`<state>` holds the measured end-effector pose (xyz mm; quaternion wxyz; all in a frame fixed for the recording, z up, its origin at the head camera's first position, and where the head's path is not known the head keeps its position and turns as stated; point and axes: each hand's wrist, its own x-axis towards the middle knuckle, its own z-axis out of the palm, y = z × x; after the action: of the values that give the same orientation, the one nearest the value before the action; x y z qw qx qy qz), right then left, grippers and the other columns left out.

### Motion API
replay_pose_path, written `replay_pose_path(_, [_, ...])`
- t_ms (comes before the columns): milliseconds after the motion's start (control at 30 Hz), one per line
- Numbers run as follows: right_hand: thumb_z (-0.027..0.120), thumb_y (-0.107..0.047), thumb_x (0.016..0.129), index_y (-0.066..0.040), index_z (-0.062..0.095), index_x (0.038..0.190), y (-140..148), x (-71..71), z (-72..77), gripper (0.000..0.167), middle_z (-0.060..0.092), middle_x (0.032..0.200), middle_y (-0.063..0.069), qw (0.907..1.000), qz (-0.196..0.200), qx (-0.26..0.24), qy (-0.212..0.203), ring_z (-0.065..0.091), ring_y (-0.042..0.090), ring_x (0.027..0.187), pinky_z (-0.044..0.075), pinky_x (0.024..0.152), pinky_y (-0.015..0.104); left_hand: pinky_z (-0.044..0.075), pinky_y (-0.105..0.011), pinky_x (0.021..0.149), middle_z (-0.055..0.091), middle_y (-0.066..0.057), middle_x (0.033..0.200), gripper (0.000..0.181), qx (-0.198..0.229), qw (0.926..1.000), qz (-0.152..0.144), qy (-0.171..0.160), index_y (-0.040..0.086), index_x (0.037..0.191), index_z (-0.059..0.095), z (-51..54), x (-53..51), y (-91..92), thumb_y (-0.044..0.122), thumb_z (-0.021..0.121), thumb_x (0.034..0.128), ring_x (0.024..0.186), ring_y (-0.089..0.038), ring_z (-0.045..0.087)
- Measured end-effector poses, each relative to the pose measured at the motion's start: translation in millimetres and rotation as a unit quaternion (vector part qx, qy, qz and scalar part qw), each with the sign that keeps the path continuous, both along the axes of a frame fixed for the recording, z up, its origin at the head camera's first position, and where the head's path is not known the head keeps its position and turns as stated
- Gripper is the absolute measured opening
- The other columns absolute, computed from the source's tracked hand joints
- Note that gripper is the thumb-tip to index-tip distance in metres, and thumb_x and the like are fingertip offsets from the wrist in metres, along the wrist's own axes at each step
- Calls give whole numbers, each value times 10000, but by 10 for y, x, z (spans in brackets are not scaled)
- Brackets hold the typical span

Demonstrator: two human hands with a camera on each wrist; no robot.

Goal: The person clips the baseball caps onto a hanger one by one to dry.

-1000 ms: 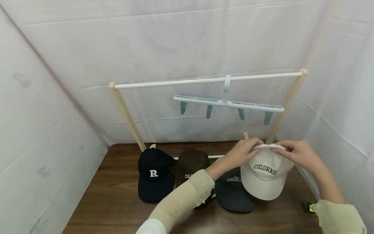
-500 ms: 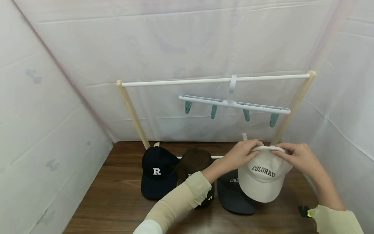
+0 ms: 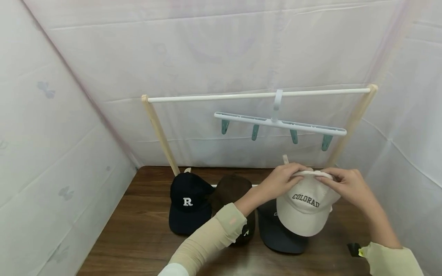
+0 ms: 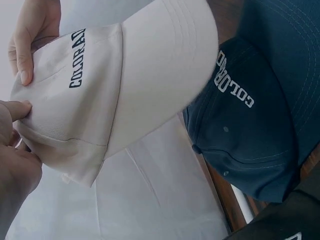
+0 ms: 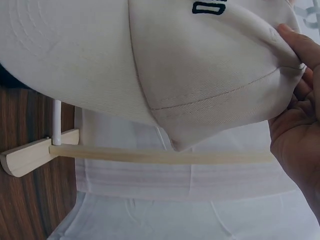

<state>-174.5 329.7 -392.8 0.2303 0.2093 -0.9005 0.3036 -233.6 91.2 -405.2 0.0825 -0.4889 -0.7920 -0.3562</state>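
Observation:
Both hands hold a cream baseball cap [image 3: 304, 207] by the top of its crown, its brim hanging down and dark COLORADO lettering facing me. On the left of the crown my left hand [image 3: 284, 178] pinches the fabric between thumb and fingers. My right hand [image 3: 348, 186] pinches it on the other side, as the right wrist view of the cap [image 5: 210, 75] also shows. Above them a white hanger [image 3: 272, 122] with several green clips [image 3: 294, 136] hangs from the rack's white rail [image 3: 207, 98]. Nothing hangs in the clips.
On the brown wooden table [image 3: 138, 230] stand a navy cap [image 3: 190, 195] with a white R, a brown cap [image 3: 231, 191] and a dark blue-grey cap [image 3: 283, 235], partly behind my left arm and the cream cap. A small black object [image 3: 353, 250] lies near my right sleeve.
The hands and the cream cap have shifted slightly left over the dark blue-grey cap. The head view has turned a little, so the rack and other caps appear farther right.

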Motion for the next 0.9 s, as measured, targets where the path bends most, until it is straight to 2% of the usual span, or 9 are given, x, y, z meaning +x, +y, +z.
replay_pose_path(233, [831,-99,845,-116,798,993,-76,-52,-30,152,516,604,-153,9999,62,48,100,376,16,539,327,475,194,434,-104,960,672,-10,1260,231,121,9997,134,-146,107,1255,642,-51,-10,-81,181,601,1039,1149,-39,616])
replay_pose_path(533, [845,-90,821,-133,802,968,-185,-104,-30,159,448,591,-171,9995,182,150,210,336,2,535,322,481,186,427,-96,957,683,26,1245,274,341,9985,76,-422,140,1266,662,-80,-19,-128,287,563,1057,1129,21,602])
replay_pose_path(700, [842,-83,822,-130,801,966,-234,-133,-13,157,456,605,-162,9994,241,123,233,328,-4,536,326,493,187,427,-85,941,707,40,1184,257,441,9982,201,-357,142,1234,673,-57,-15,-104,293,568,1054,1083,50,605])
replay_pose_path(900, [840,-100,832,-118,798,963,-257,-177,6,139,457,603,-151,9994,165,203,228,343,2,533,329,501,193,438,-80,926,719,32,1188,269,516,9973,390,-340,138,1235,684,-29,-27,-85,293,556,1056,1082,42,626])
